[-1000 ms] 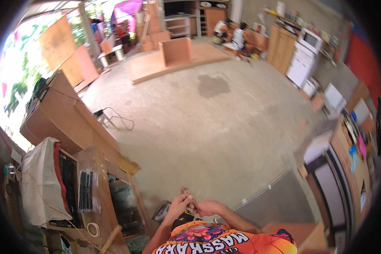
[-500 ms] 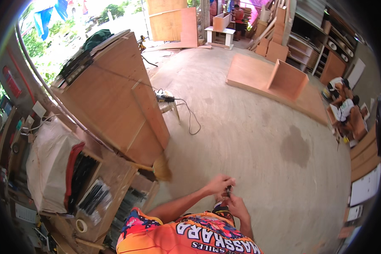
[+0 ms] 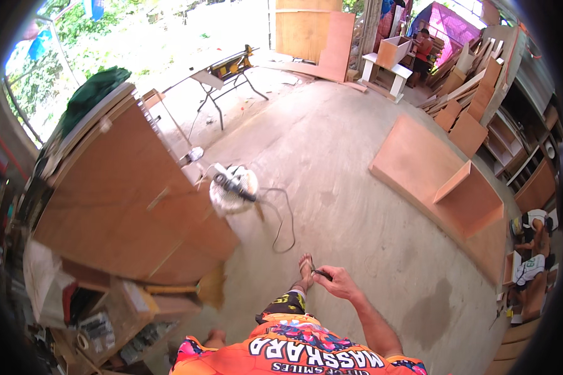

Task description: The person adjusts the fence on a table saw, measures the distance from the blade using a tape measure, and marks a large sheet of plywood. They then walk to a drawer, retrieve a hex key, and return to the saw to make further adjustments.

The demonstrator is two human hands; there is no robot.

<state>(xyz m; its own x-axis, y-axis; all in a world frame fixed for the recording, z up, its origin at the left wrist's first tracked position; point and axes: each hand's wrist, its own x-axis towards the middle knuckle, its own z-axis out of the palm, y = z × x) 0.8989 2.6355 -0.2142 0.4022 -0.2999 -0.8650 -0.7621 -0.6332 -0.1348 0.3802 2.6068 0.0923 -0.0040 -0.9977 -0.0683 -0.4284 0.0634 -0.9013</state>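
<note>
My right hand is closed around a small dark object, held in front of my body above my foot. Its kind is too small to make out; a short dark end sticks out past the fingers. Of my left arm only a bit of skin shows beside the orange shirt, and the left hand itself cannot be seen. Ahead of me a corded power tool lies on a round whitish stool, its black cord trailing onto the concrete floor.
Large plywood panels stand at left, a broom by their lower corner. A folding stand carries a yellow tool. At right a wooden panel lies under an open box. Two people crouch at far right; another is at the back.
My hands were together and have parted; the left has dropped out of sight, while the right keeps the small dark object. The view has swung left and I am closer to the stool.
</note>
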